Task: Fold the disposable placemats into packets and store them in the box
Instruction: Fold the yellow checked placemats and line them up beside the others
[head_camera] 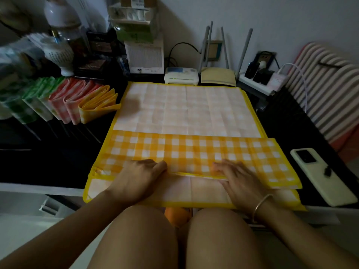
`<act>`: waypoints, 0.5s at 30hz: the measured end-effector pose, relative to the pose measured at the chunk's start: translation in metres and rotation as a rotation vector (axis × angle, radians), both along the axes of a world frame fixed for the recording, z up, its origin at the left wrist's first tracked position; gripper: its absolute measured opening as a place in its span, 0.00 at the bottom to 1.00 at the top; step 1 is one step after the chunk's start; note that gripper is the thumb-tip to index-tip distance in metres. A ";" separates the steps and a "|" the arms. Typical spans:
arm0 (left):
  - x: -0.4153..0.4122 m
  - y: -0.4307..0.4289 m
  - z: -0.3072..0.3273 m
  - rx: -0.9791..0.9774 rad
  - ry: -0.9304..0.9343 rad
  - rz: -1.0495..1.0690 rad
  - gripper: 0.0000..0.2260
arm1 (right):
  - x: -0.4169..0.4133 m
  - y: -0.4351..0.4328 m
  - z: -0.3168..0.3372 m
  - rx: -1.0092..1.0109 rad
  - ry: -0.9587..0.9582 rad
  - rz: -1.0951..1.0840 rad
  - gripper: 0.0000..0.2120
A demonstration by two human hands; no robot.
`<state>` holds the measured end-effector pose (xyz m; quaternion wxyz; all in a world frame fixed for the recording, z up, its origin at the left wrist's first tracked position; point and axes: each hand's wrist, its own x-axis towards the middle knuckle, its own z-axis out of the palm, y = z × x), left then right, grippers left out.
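Observation:
A yellow checked placemat (186, 109) lies spread on the dark table, pale underside up, with a bright checked strip (194, 152) folded over across its near part. My left hand (136, 177) rests on the strip's near edge, fingers curled at the fold. My right hand (237, 177) presses flat on the same edge, fingers straight. A row of folded packets stands at the left: yellow (97, 105), pink (71, 101) and green (37, 101). No box can be made out.
A phone (322, 175) in a pale case lies at the right of the mat. Behind the mat sit a white modem (181, 75), a router with antennas (217, 74) and a power strip (258, 80). Jars and cartons crowd the back left. My knees are under the table edge.

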<state>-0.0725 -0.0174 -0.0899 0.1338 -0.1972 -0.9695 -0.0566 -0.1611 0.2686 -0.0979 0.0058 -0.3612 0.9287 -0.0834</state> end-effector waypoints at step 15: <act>-0.075 -0.010 0.066 0.227 -0.674 0.236 0.06 | -0.057 -0.014 0.064 0.033 -0.259 0.057 0.04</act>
